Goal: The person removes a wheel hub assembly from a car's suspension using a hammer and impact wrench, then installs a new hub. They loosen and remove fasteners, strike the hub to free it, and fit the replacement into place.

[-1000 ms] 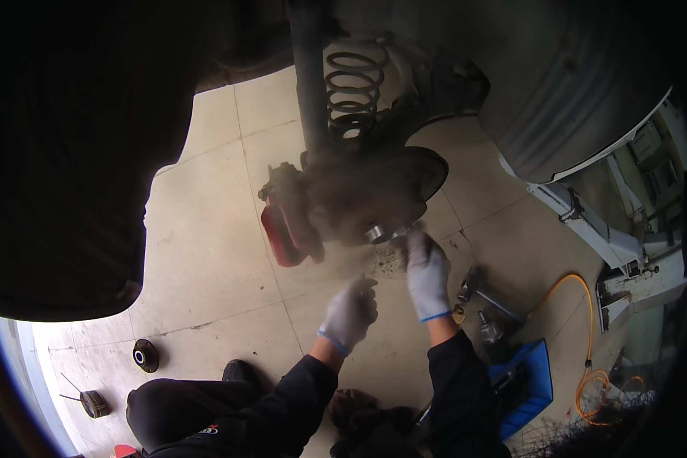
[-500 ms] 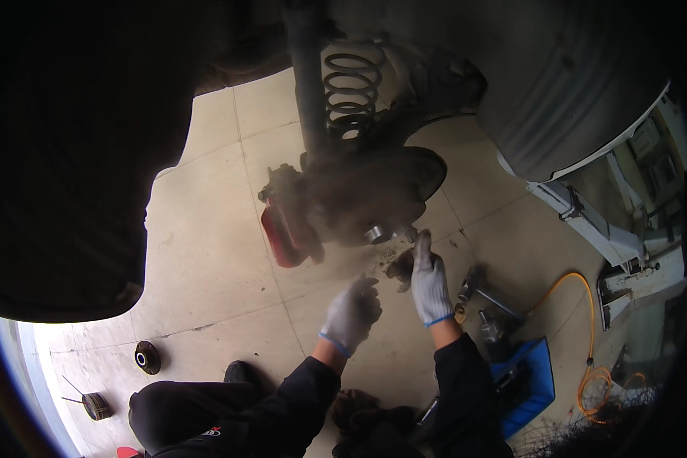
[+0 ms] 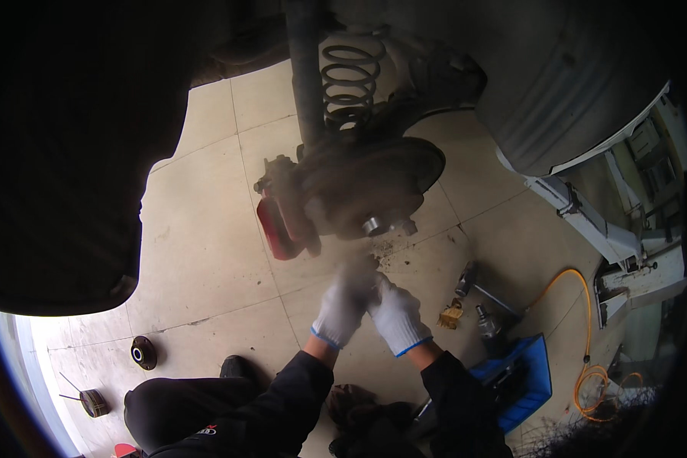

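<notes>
My left hand (image 3: 342, 305), in a white glove with a dark, dirty front, is raised below the brake disc and curled. My gloved right hand (image 3: 397, 314) meets it, fingers bent inward. Whatever is between them, if anything, is hidden and blurred. Just above hangs the wheel hub with its brown, rusty brake disc (image 3: 359, 179). A shiny metal cylinder (image 3: 373, 226) and a darker stud-like piece (image 3: 406, 226) stick out of it. The red brake caliper (image 3: 276, 233) sits at the disc's left. Dark crumbs of dirt (image 3: 385, 250) lie on the floor beneath.
A coil spring (image 3: 349, 84) and a strut (image 3: 305, 84) rise behind the disc. Tools (image 3: 490, 324), a yellow piece (image 3: 450, 314) and a blue tray (image 3: 540, 382) lie at right, near an orange hose (image 3: 569, 273) and a white lift arm (image 3: 599, 229). A round flanged part (image 3: 143, 353) lies at left.
My right hand has left the stud-like piece on the hub and come down and left to meet my left hand. The yellow piece on the floor now shows more fully.
</notes>
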Motion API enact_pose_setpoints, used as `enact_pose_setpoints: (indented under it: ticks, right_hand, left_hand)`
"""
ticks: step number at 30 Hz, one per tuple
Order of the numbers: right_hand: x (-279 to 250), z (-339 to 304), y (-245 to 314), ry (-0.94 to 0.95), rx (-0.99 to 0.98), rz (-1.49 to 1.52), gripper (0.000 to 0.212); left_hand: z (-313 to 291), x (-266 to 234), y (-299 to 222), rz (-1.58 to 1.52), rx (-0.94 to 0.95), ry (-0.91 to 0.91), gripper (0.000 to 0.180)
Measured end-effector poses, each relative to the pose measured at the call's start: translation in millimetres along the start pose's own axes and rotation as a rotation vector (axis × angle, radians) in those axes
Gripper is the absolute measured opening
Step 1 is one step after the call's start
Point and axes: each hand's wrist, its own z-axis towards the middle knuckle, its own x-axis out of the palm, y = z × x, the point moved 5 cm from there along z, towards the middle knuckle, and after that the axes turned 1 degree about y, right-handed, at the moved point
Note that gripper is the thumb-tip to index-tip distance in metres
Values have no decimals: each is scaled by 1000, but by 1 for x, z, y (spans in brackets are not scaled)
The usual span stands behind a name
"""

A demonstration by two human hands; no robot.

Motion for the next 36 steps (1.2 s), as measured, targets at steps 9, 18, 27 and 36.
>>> enact_pose_setpoints:
  ticks: [9,18,27,36]
  right_hand:
    - [-11,4,-5,-62,140,204,48]
    - [-41,2,2,-18,148,203,57]
    - [-18,7,4,-183,241,1442,23]
    - [-32,25,20,-602,82,1197,25]
  left_hand:
    - [-18,-13,-2,-913,-501,-63,42]
    - [-20,-12,-2,-813,-655,11,60]
    - [-13,-34,-8,-905,-657,-84,43]
    - [-21,-27,8,-1030,-839,-145,40]
